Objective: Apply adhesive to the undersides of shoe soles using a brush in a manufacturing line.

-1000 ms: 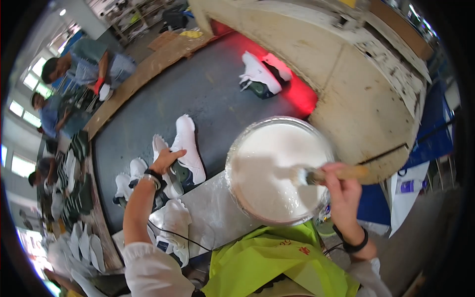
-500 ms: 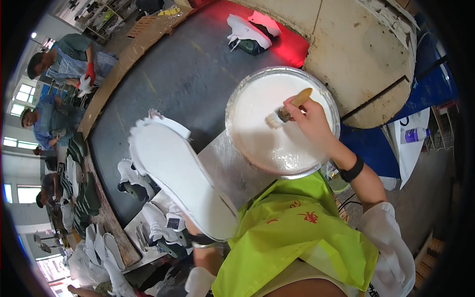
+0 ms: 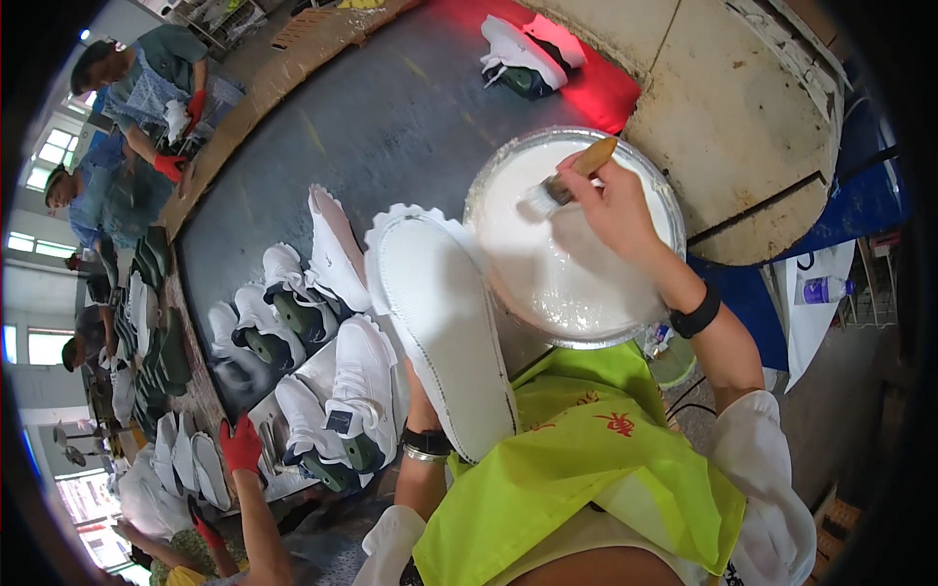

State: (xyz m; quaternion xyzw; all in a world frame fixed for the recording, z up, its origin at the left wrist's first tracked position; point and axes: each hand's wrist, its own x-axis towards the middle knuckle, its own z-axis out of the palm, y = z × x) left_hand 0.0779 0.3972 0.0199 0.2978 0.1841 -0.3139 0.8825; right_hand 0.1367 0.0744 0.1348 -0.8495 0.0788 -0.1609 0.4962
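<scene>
My left hand (image 3: 420, 391) holds a white shoe (image 3: 440, 332) from underneath, its flat white sole turned up toward me; the hand is mostly hidden behind it. My right hand (image 3: 611, 210) grips a wooden-handled brush (image 3: 572, 176) whose bristles dip into a round metal bowl (image 3: 645, 337) full of white glue. The bowl sits just right of the raised shoe, above my yellow-green apron (image 3: 576, 459).
Several white shoes (image 3: 322, 322) lie on the dark conveyor belt (image 3: 391, 127) to my left. One more shoe (image 3: 518, 54) rests on a red mat at the top. Other people work along the belt at left; a red-gloved hand (image 3: 239, 444) reaches in below. A round wooden board (image 3: 743, 117) lies right.
My left hand took a shoe from the belt and lifted it sole-up in front of me. My right hand swung the brush left across the glue bowl.
</scene>
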